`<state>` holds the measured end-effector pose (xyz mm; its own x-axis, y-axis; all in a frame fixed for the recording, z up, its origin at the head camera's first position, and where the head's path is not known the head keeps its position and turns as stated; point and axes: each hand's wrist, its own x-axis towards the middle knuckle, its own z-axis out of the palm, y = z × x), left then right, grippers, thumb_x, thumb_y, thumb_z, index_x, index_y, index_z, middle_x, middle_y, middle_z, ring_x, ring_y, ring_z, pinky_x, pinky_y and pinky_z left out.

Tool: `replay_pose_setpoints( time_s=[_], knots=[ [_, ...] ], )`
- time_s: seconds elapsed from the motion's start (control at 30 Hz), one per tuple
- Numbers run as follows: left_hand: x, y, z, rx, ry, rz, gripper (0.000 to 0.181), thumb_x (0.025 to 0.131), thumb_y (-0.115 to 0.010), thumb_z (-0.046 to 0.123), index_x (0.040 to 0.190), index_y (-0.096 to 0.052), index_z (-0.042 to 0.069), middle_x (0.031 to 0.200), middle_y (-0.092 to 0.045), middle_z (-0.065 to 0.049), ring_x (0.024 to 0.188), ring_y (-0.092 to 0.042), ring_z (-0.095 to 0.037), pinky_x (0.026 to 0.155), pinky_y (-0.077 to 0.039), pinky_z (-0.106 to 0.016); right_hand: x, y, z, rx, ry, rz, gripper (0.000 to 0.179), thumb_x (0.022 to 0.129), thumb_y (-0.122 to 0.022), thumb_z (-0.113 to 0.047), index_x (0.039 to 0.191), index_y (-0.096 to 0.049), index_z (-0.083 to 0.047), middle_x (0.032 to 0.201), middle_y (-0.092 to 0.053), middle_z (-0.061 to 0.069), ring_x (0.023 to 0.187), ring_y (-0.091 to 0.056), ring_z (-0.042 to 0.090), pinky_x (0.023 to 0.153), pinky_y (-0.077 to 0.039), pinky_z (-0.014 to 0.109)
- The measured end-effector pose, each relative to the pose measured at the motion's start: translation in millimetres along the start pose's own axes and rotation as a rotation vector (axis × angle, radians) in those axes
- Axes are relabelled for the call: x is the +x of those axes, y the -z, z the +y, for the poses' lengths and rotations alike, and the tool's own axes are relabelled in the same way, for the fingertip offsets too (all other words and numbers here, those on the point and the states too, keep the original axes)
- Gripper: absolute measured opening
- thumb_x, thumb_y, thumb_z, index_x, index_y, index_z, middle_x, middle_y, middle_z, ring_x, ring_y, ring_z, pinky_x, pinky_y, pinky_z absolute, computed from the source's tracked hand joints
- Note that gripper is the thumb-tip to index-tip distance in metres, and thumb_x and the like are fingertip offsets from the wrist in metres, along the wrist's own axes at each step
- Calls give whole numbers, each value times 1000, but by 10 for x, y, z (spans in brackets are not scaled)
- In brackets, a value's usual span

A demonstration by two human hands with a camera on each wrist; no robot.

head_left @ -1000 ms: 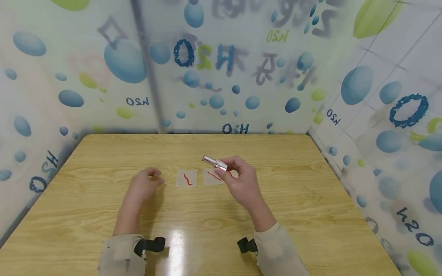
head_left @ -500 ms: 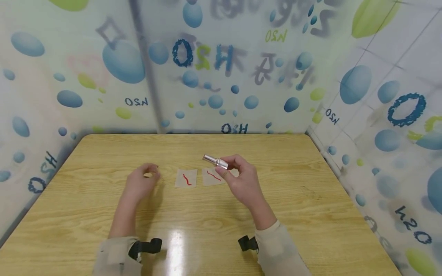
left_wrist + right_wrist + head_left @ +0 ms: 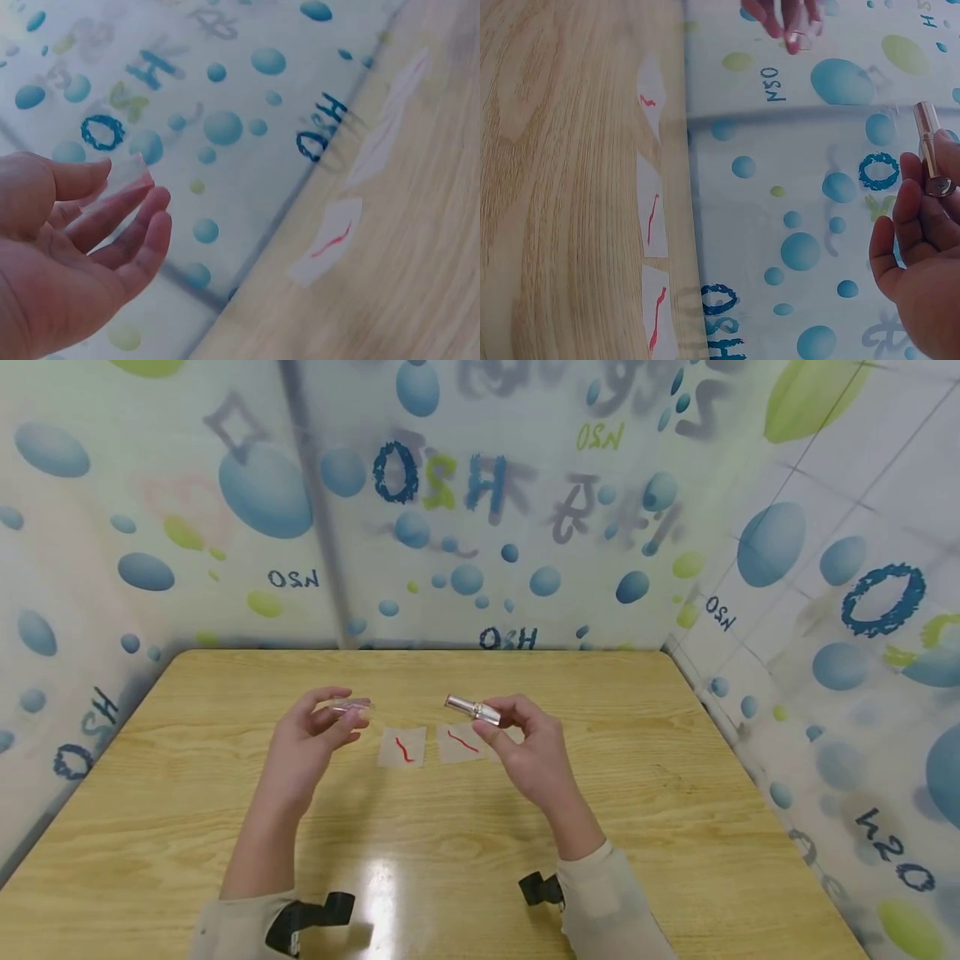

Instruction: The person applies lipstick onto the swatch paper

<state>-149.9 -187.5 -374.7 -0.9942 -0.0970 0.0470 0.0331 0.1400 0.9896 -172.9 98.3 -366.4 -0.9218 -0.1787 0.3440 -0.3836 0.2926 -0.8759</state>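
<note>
In the head view my right hand (image 3: 531, 758) holds a shiny silver-pink lipstick tube (image 3: 472, 709) between thumb and fingers, its narrower end pointing left. The right wrist view shows the same lipstick tube (image 3: 928, 135) standing nearly upright in the grip. A clear, pink-tinted lipstick cap (image 3: 124, 184) is pinched by my left hand (image 3: 300, 752), raised to the left of the tube and apart from it. Below and between the hands, small pale paper squares lie on the table, the left paper (image 3: 388, 753) and the middle paper (image 3: 450, 752) each bearing a red stroke.
A third marked paper (image 3: 651, 124) shows in the right wrist view, largely hidden by the right hand in the head view. The wooden table (image 3: 450, 877) meets a wall (image 3: 555, 535) printed with blue drops at its far edge. Black wrist mounts (image 3: 542, 888) sit on both sleeves.
My left hand has risen and turned, bringing the clear cap into sight between its fingers. The right hand and the lipstick tube have hardly moved.
</note>
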Motion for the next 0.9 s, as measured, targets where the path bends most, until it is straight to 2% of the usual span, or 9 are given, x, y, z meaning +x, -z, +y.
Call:
replay_pose_setpoints(
  time_s=[0.17, 0.3, 0.47, 0.6, 0.77, 0.9],
  knots=[
    [-53, -69, 74, -259, -73, -66, 41, 94, -66, 19, 130, -51, 5, 122, -69, -6, 107, -69, -17, 93, -55, -26, 3, -9, 16, 25, 29, -4, 22, 89, -71, -31, 110, -70, -22, 99, -70, -2, 90, -61, 14, 76, -51, 27],
    [-100, -150, 127, -453, -122, -108, 35, 94, -64, 7, 126, -53, -1, 115, -71, -8, 105, -71, -21, 95, -54, -34, 4, -25, 6, 85, 55, -2, 23, 90, -71, -26, 112, -69, -18, 101, -70, 2, 90, -62, 16, 78, -53, 25],
    [-156, -249, 189, -636, -168, -181, 27, 95, -57, -4, 122, -55, -1, 113, -73, -12, 104, -72, -26, 96, -52, -40, -5, -54, -56, 189, 58, -6, 23, 91, -69, -22, 113, -68, -15, 104, -71, 7, 93, -65, 18, 81, -55, 25],
    [-177, -325, 221, -694, -182, -224, 25, 96, -55, -6, 119, -57, 0, 115, -73, -13, 104, -72, -26, 96, -52, -41, -25, -73, -120, 244, 62, -12, 22, 91, -69, -18, 113, -68, -12, 105, -70, 10, 93, -66, 18, 80, -56, 26],
    [-185, -398, 234, -686, -189, -229, 24, 96, -54, -6, 115, -62, 5, 113, -73, -13, 101, -73, -25, 93, -55, -40, -47, -103, -161, 270, 61, -32, 22, 91, -70, -15, 113, -68, -10, 106, -69, 11, 94, -65, 19, 78, -57, 26],
    [-196, -436, 243, -685, -181, -243, 24, 95, -55, -7, 115, -61, 4, 112, -74, -12, 101, -73, -24, 94, -55, -40, -61, -127, -154, 273, 64, -51, 22, 91, -69, -13, 113, -68, -8, 107, -68, 12, 95, -65, 17, 80, -58, 28]
  ],
)
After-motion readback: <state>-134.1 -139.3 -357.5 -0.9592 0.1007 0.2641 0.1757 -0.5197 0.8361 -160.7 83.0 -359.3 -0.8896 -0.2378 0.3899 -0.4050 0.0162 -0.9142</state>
